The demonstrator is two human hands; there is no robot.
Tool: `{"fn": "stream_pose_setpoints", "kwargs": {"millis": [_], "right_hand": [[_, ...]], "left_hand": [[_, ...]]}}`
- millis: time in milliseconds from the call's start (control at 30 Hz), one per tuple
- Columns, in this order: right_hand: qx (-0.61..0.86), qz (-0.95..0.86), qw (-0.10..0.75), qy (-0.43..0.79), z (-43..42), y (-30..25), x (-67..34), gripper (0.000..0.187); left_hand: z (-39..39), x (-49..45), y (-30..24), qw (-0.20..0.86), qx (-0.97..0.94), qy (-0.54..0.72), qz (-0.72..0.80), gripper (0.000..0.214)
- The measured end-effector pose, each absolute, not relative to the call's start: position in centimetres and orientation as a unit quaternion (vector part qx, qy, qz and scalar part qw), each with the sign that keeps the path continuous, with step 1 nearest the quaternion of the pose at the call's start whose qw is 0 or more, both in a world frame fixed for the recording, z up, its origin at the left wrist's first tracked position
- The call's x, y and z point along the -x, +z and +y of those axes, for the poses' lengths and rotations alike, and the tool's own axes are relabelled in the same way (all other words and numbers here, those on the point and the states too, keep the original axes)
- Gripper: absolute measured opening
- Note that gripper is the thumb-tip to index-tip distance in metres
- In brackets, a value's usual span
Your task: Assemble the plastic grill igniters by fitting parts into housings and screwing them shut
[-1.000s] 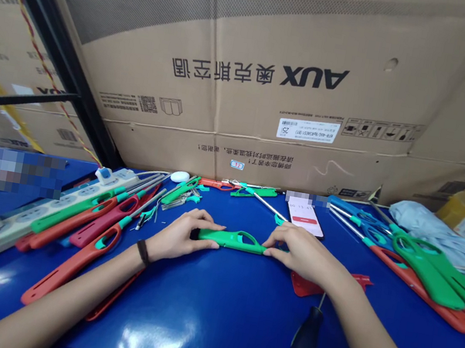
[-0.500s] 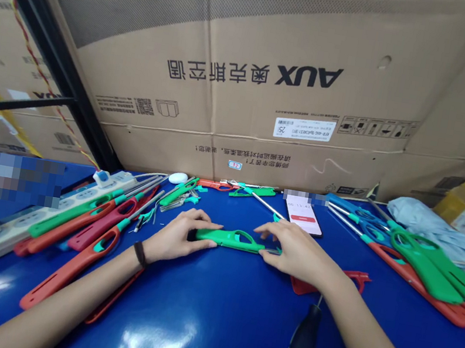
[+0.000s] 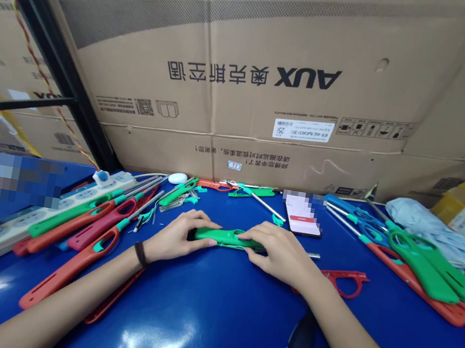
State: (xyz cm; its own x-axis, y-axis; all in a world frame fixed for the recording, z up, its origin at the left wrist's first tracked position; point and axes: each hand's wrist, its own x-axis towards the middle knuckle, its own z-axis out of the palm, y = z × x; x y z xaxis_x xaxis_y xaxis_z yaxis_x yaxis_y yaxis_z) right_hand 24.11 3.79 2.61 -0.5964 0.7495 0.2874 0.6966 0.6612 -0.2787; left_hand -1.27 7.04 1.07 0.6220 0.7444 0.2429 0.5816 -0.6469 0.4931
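Two hands hold one green lighter body (image 3: 222, 236), flat on blue bench (image 3: 213, 313), just before phone (image 3: 303, 217). Grip of left hand (image 3: 180, 236) clamped on end farther from phone; grip of right hand (image 3: 277, 253) clamped on end nearer phone. Black screwdriver (image 3: 297, 345) lies well apart from phone.

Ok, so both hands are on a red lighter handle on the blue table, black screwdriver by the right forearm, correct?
Not quite. The head view shows the handle under the left hand and right hand is green, not red. The rest holds: it is on the blue table, and the black screwdriver lies by the right forearm.
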Motion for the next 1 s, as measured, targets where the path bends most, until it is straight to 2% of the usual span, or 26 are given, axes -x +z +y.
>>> {"fn": "stream_pose_setpoints", "kwargs": {"millis": [300, 667, 800, 1000], "right_hand": [[0.395, -0.901, 0.175, 0.027, 3.78, 2.27, -23.64, 0.024], [0.364, -0.919, 0.127, -0.08, 3.66, 2.57, -23.62, 0.02], [0.375, -0.918, 0.103, -0.077, 3.34, 2.69, -23.36, 0.019], [0.419, -0.9, 0.119, -0.026, 3.05, 2.93, -23.41, 0.019]], "left_hand": [[7.12, 1.24, 1.33, 0.201, -0.885, 0.21, 0.364, 0.033], [7.08, 1.26, 1.21, 0.187, -0.885, 0.206, 0.372, 0.036], [7.16, 1.37, 1.1, 0.189, -0.885, 0.211, 0.37, 0.037], [7.21, 1.47, 0.95, 0.196, -0.882, 0.215, 0.371, 0.036]]}}
